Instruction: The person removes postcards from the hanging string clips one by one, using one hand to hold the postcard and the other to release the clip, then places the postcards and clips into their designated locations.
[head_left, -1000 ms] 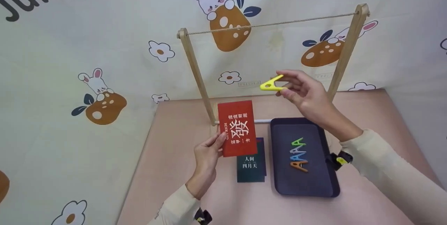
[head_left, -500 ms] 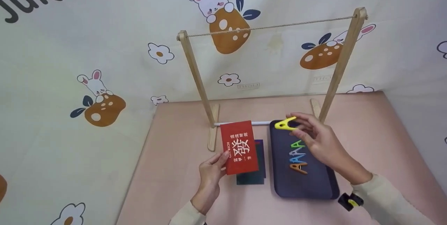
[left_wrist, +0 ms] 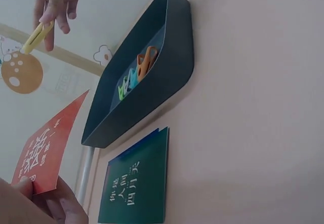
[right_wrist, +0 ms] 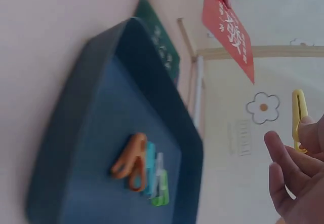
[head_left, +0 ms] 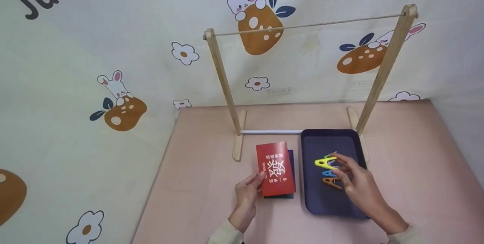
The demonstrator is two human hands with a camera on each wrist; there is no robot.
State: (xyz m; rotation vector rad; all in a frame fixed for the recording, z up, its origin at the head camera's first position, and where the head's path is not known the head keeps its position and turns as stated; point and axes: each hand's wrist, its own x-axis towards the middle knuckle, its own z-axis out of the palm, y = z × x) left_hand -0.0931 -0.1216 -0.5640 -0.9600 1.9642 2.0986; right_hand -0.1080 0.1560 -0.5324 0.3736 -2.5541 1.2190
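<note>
My left hand (head_left: 247, 194) pinches a red card (head_left: 275, 169) with white Chinese characters by its left edge. It is held above a green card (left_wrist: 135, 183) lying on the table with a blue one partly under it. Between thumb and fingers, my right hand (head_left: 361, 183) pinches a yellow clothespin (head_left: 324, 163), its closed end pointing left. That hand is above the dark tray (head_left: 311, 202). Inside the tray lie an orange clothespin (right_wrist: 130, 162), a blue clothespin (right_wrist: 150, 169), a white one and a green clothespin (right_wrist: 162, 189) in a row, partly hidden in the head view.
A wooden frame stands behind, its left post (head_left: 225, 81) and right post (head_left: 385, 70) joined by a thin rope (head_left: 321, 24) on top and a white rod (head_left: 270, 132) below. A patterned cloth wall (head_left: 151, 20) rises behind the pink tabletop (head_left: 189, 183).
My right hand has come down with the yellow clothespin from in front of the frame to above the tray. The left hand has lowered the red card, which now covers most of the green card.
</note>
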